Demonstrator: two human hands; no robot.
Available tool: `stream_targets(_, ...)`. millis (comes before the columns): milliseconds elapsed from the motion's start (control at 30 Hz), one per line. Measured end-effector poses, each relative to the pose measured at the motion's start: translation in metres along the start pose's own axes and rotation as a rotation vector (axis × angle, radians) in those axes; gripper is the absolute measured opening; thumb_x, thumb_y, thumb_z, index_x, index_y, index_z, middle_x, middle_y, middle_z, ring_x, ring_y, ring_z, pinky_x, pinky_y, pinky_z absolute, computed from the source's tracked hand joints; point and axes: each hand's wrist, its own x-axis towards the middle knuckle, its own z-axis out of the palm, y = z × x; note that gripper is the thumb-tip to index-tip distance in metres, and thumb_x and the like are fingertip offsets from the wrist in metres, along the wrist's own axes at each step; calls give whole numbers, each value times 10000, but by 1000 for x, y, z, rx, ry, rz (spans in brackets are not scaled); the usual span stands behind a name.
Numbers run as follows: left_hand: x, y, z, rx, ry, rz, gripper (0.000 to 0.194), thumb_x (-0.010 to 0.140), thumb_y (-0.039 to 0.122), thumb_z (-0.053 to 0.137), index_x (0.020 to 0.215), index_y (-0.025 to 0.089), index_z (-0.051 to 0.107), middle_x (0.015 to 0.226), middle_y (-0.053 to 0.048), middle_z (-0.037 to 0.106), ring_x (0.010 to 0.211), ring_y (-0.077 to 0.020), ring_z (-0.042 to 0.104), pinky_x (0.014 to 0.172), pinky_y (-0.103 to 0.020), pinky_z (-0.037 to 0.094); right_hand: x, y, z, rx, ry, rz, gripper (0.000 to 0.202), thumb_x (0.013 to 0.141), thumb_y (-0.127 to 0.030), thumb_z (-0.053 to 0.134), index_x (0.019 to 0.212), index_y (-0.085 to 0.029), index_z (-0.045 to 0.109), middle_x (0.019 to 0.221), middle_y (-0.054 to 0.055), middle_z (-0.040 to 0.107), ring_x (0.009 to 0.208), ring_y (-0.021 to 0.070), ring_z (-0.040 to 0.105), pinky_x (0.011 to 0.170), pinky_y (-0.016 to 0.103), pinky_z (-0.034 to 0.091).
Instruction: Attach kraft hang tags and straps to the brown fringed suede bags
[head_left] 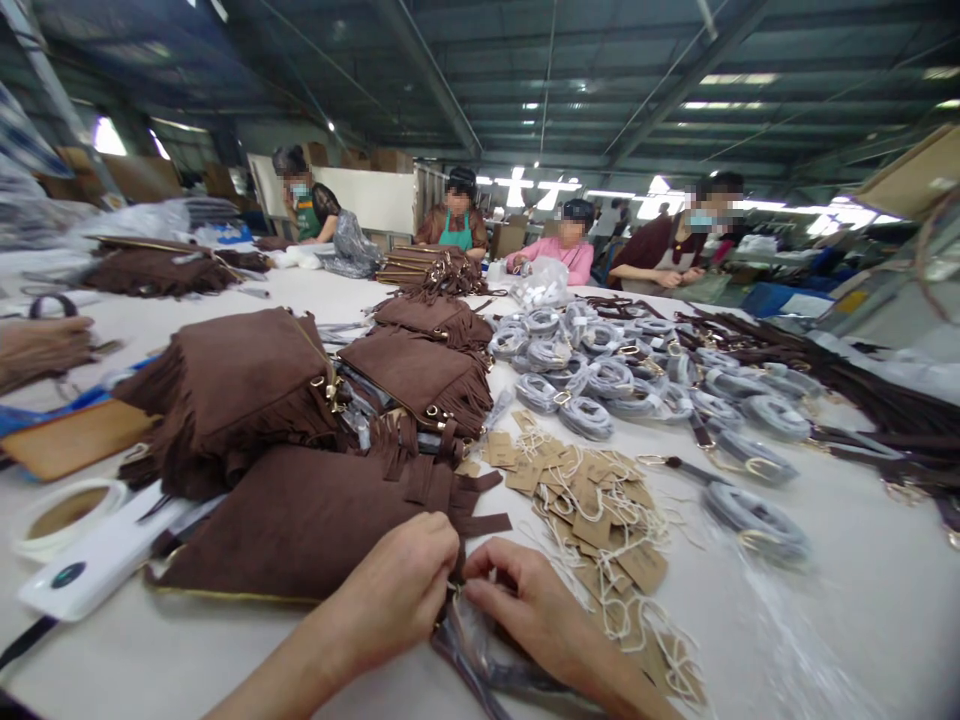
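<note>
A dark brown fringed suede bag (300, 520) lies flat in front of me, its gold zipper edge toward me. At its right corner my left hand (409, 585) is closed in a pinch, and its fingers hide what they hold. My right hand (525, 605) is bent close beside it, thumb and forefinger curled at a small metal clasp (454, 590) between the two hands. Under the right hand lies a strap in clear plastic (487, 655), partly covered by it. Kraft-paper tags with white strings (585, 500) spread just right of my hands.
More brown bags (240, 385) are stacked behind. Coiled, plastic-wrapped straps (607, 375) and loose dark straps (862, 380) cover the right side. A tape roll (67, 515) and a white device (105, 550) lie left. A co-worker's hand (41, 345) shows far left; several people sit or stand across the table.
</note>
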Motion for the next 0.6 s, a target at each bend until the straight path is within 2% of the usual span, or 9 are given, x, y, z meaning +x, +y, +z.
stream_targets(100, -1, -4, -6, -92, 129, -47, 199, 792, 4, 425, 719, 188, 447, 766, 2, 518, 729, -147, 483, 659, -261, 364, 0, 1, -6, 54, -9, 9, 129, 805, -172, 550, 853, -185, 669, 732, -23, 615, 679, 145, 540, 638, 239, 395)
stream_targets(300, -6, -2, -8, -74, -45, 20, 191, 805, 10, 468, 734, 174, 534, 909, -20, 576, 871, -160, 527, 763, -250, 402, 2, 0, 2, 62, -34, -21, 119, 768, -119, 542, 756, -179, 645, 711, -24, 621, 702, 146, 566, 671, 236, 406)
stream_targets(467, -5, 1, -4, 20, -95, 1, 223, 809, -17, 469, 808, 165, 597, 970, -44, 598, 926, -179, 544, 796, -262, 427, 5, 1, 9, 44, -16, -27, 121, 768, -112, 540, 754, -183, 636, 690, -31, 599, 677, 140, 547, 637, 230, 393)
stream_targets(600, -3, -4, 8, 129, -122, 17, 209, 851, 28, 460, 780, 172, 594, 915, -43, 604, 872, -192, 546, 748, -286, 423, 5, 1, 10, 59, -16, 3, 118, 770, -116, 536, 754, -186, 629, 646, -41, 563, 629, 131, 515, 599, 224, 384)
